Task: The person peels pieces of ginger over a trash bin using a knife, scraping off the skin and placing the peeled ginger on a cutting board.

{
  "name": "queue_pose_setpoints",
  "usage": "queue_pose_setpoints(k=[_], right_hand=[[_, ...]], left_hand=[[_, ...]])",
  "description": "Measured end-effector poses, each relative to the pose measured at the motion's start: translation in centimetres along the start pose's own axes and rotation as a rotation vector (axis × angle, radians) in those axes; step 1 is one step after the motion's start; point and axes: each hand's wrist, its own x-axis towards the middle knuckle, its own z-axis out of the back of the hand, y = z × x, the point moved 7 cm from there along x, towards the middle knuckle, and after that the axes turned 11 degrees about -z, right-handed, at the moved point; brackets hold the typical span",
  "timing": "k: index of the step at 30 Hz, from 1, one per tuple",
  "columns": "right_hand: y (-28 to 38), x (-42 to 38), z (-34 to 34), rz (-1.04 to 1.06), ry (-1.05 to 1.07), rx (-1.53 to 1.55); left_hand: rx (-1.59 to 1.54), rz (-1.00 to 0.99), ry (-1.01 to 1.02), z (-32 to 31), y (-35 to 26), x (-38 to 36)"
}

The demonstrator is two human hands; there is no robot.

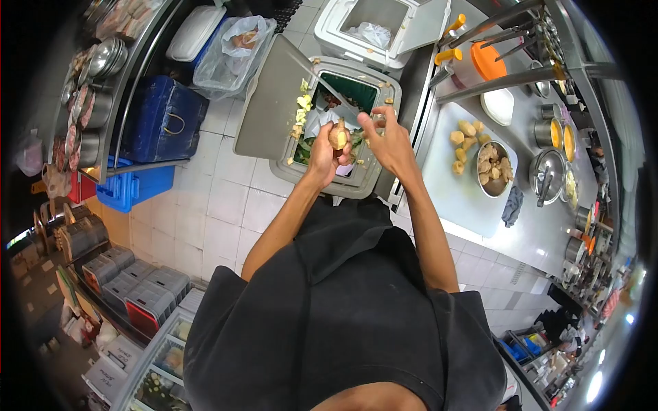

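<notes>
My left hand (323,156) is closed around a partly peeled piece of ginger (338,137), tan skin with a bare yellow patch, above an open waste bin (375,177). Close by on the right, my right hand (389,140) has its thumb and forefinger apart; its other fingers are partly hidden, and no tool shows in it. Pale peelings (303,103) lie along the bin's left edge, where the grey lid (264,109) is swung out. Inside the bin are scraps and a pale wrapper. A long grey strip (337,94) crosses the opening; whether it belongs to the bin cannot be made out.
On the right, a steel counter (531,236) carries a white board (439,185), yellow peeled pieces (468,129), a bowl (495,194) of brown knobby pieces and a dark cloth (512,207). A second bin (329,27) stands ahead. Blue containers (161,116) are at left.
</notes>
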Motion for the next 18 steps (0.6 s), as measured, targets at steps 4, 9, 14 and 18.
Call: queue_pose_setpoints(k=[4,9,14,18], right_hand=[[2.0,-3.3,0.2,0.086,0.081,-0.107],[3.2,-5.2,-0.9,0.497,-0.076,-0.214],[3.2,-5.1,-1.0,0.537,-0.091,-0.294],[3.4,-4.9,-1.3,0.504,-0.007,-0.316]], left_hand=[[-0.051,0.091,0.203,0.0,0.7,0.3],[0.083,-0.257,0.041,0.7,1.5,0.2],[0.071,-0.266,-0.051,1.1,2.3,0.0],[0.149,-0.348,-0.111,2.3,3.2,0.4]])
